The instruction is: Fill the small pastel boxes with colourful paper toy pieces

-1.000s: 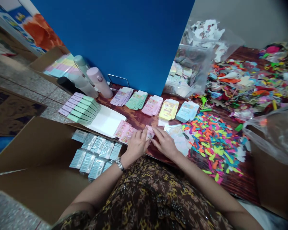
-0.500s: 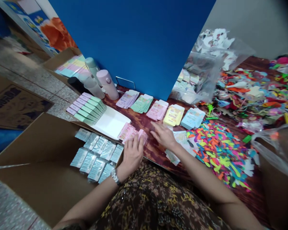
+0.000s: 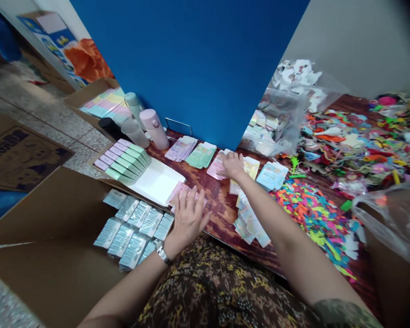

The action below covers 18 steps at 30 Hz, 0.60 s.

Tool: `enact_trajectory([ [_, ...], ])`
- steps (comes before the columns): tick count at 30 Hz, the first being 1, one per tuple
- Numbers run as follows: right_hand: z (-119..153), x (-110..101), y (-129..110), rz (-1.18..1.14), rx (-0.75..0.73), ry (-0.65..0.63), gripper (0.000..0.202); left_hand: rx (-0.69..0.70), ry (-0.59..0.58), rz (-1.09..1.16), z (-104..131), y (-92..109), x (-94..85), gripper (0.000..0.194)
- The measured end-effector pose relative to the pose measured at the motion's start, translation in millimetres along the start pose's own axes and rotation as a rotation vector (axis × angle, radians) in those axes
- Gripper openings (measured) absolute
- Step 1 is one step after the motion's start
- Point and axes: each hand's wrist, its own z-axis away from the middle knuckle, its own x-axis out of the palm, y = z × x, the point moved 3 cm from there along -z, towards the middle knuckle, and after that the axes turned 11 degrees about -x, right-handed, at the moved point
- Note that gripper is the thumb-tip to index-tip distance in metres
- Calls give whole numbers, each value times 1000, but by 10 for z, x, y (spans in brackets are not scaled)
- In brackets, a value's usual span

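My left hand (image 3: 187,217) lies with fingers spread over the pink printed cards (image 3: 176,193) at the table's front edge, beside a white tray (image 3: 159,178). Farther out, my right hand (image 3: 231,165) rests its bent, parted fingers on the stack of pink packets (image 3: 214,168), covering part of it. To the left of that stack are green packets (image 3: 201,155) and purple packets (image 3: 181,149). On its other side are yellow packets (image 3: 251,166), partly behind my right wrist, and blue packets (image 3: 272,175). Small boxes with purple and green sides (image 3: 123,157) stand in rows in the tray's far end.
An open carton (image 3: 51,228) with plastic-wrapped blue packs (image 3: 125,237) stands at my left. Bottles (image 3: 153,128) stand behind the tray. Loose pale packets (image 3: 251,221) lie under my right forearm. Colourful balloons (image 3: 314,214) are heaped at right, near a plastic bag (image 3: 392,218).
My right hand has moved forward onto the pink stack. My left hand's fingers have spread out over the pink cards. The view has shifted slightly.
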Motion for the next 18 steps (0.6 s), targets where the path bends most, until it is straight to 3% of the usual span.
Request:
enact_trajectory([
  [4, 185, -237, -113, -42, -54, 272, 42, -13, 33, 164, -420, 210, 22, 69],
  [7, 528, -439, -207, -183, -103, 430, 33, -87, 26, 186, -678, 330, 130, 87],
  [10, 932, -623, -275, -415, -170, 536, 31, -105, -4, 179, -767, 430, 244, 102],
  [14, 1335, -749, -295, -691, -187, 560, 29, -67, -13, 313, -692, 521, 305, 85],
  [18, 1624, -755, -283, -577, -95, 727, 34, -157, -91, 551, -603, 550, 303, 60],
])
